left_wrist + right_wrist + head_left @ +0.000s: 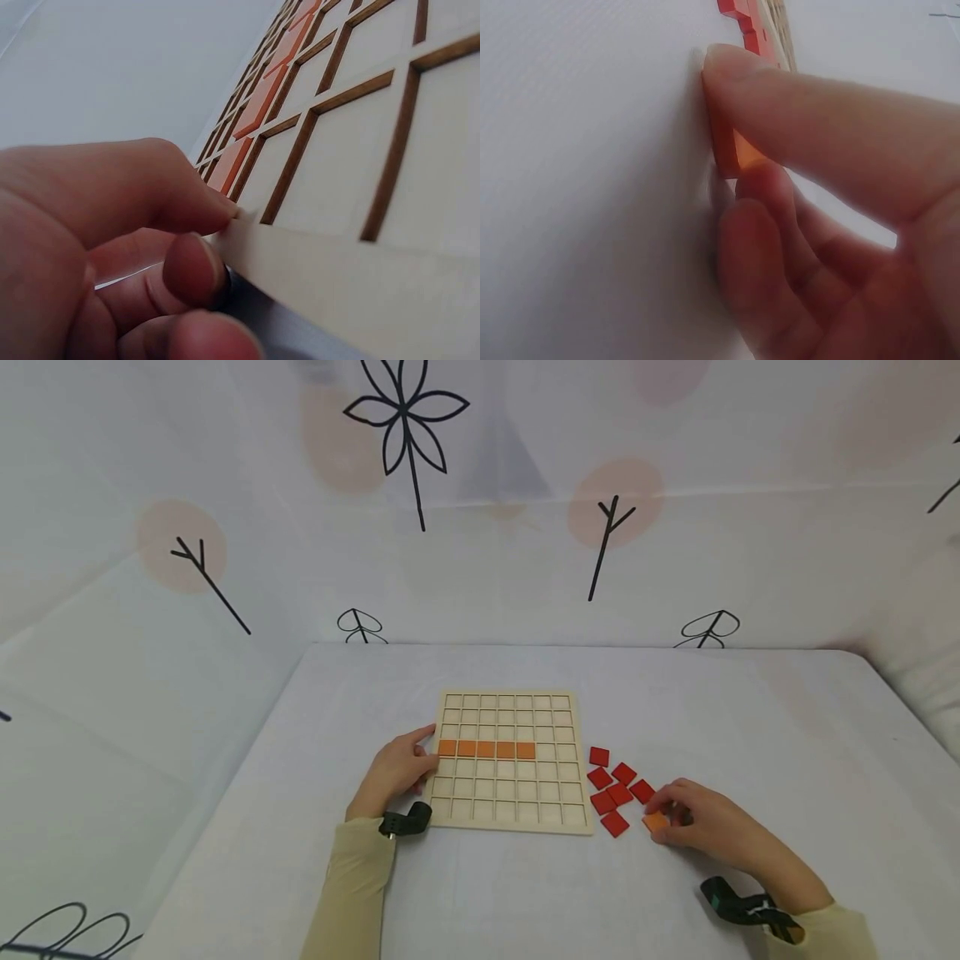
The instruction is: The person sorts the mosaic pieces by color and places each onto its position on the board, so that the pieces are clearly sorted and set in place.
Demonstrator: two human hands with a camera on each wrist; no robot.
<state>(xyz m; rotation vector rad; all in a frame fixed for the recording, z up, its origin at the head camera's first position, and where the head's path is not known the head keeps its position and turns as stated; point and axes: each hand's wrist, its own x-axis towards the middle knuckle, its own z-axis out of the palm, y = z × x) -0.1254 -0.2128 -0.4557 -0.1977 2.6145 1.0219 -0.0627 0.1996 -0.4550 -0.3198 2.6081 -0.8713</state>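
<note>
A pale wooden grid board (510, 828) lies on the table, with several orange tiles (486, 749) filling its middle row from the left side. My left hand (393, 770) holds the board's left edge. In the left wrist view the thumb (187, 187) touches the rim while the other fingers curl below it. To the right of the board, my right hand (705, 818) pinches a single orange tile (656, 822) between thumb and fingers. That tile (724, 142) is low, close to the tabletop; whether it touches the surface I cannot tell.
Several red tiles (619, 794) are scattered between the board and my right hand. A white cloth covers the table (525, 893), and a patterned white curtain (495, 568) hangs behind its far edge. Each wrist wears a black camera mount (407, 819).
</note>
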